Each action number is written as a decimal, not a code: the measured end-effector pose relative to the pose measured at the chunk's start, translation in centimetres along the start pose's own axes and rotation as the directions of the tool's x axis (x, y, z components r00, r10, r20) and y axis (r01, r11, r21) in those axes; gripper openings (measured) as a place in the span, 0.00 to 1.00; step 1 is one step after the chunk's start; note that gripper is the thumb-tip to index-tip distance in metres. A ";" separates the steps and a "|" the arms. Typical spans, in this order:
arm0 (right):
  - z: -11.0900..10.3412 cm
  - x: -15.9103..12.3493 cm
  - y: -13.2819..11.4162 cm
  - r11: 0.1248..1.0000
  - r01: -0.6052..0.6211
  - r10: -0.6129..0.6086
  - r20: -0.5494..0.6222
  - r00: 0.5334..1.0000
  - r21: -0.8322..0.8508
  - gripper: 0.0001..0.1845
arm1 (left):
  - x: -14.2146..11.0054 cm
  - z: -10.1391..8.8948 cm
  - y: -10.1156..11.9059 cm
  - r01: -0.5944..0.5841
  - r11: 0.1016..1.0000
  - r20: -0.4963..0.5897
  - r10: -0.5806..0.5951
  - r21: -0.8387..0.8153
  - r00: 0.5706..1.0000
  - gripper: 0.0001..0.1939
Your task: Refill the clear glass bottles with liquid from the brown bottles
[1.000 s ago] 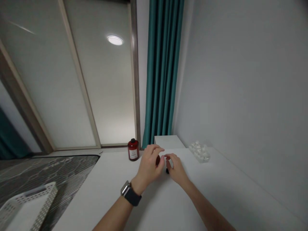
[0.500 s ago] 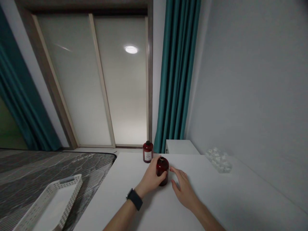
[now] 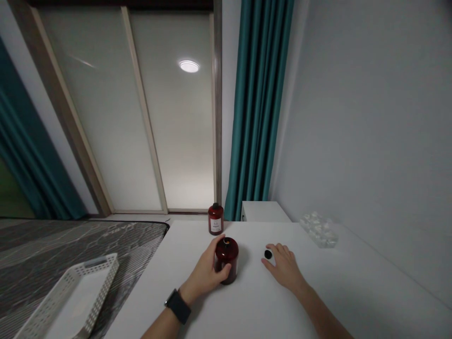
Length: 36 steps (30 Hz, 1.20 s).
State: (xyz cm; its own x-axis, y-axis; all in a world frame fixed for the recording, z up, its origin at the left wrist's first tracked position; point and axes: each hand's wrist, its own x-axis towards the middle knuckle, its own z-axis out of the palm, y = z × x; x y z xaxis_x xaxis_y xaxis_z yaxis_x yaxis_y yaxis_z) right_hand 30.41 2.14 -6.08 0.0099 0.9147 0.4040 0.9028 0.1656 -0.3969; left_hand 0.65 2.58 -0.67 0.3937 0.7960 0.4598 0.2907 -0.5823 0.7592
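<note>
My left hand [image 3: 206, 270] is wrapped round a dark red bottle [image 3: 226, 261], which has a bare opening at its top and stands in front on the white table [image 3: 254, 301]. A small round black cap [image 3: 268, 254] is between the thumb and forefinger of my right hand [image 3: 284, 268], low over or on the tabletop; which of these I cannot tell. Behind the held bottle stands a second dark red bottle [image 3: 215, 220], upright, with a black cap and a white label.
A clear container [image 3: 319, 230] with pale pieces stands at the table's right, against the wall. To the lower left, a white perforated basket [image 3: 100, 278] lies on a grey patterned surface [image 3: 141, 240]. A low white cabinet [image 3: 264, 211] is beyond the table, before a teal curtain [image 3: 259, 103].
My left hand has brought the bottle nearer and a little leftward. My right hand has moved right, away from the bottle, and the black cap now shows at its fingertips.
</note>
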 end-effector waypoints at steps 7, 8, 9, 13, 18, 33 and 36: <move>-0.4 0.5 -2.1 0.970 0.063 -0.075 0.043 0.996 0.235 0.03 | 0.0 1.4 1.0 0.027 0.999 -0.107 -0.024 0.028 0.994 0.35; -0.5 0.7 -2.7 0.956 0.071 -0.087 0.043 0.995 0.285 0.04 | 0.0 1.6 1.2 0.034 0.999 -0.114 -0.030 0.033 0.993 0.35; -0.6 0.9 -3.3 0.938 0.078 -0.097 0.041 0.994 0.336 0.06 | -0.1 1.8 1.3 0.037 0.999 -0.116 -0.032 0.037 0.993 0.35; -1.6 2.2 -6.0 0.858 0.084 -0.106 0.013 0.994 0.506 0.17 | -0.3 2.1 1.5 0.010 0.999 -0.112 -0.006 0.037 0.994 0.35; -3.4 4.5 -9.8 0.776 0.102 -0.071 -0.074 0.995 0.623 0.12 | -0.3 2.1 1.2 0.010 0.999 -0.116 -0.005 0.042 0.993 0.35; -6.3 6.3 -14.2 0.755 0.232 -0.321 0.036 0.946 0.614 0.04 | -0.1 1.9 2.2 -0.014 1.000 -0.117 0.013 -0.011 0.993 0.35; -6.8 6.1 -14.2 0.797 0.273 -0.367 0.073 0.927 0.538 0.05 | -0.2 2.0 2.1 -0.018 1.000 -0.121 0.019 0.010 0.992 0.35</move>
State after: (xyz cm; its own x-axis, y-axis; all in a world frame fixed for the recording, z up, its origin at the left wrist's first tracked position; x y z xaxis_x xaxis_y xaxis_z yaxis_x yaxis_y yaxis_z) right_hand 20.57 2.92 7.61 -0.3537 0.8145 0.4599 0.4912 0.5801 -0.6497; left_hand 2.94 0.85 -0.12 0.2904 0.7989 0.5267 0.2924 -0.5982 0.7461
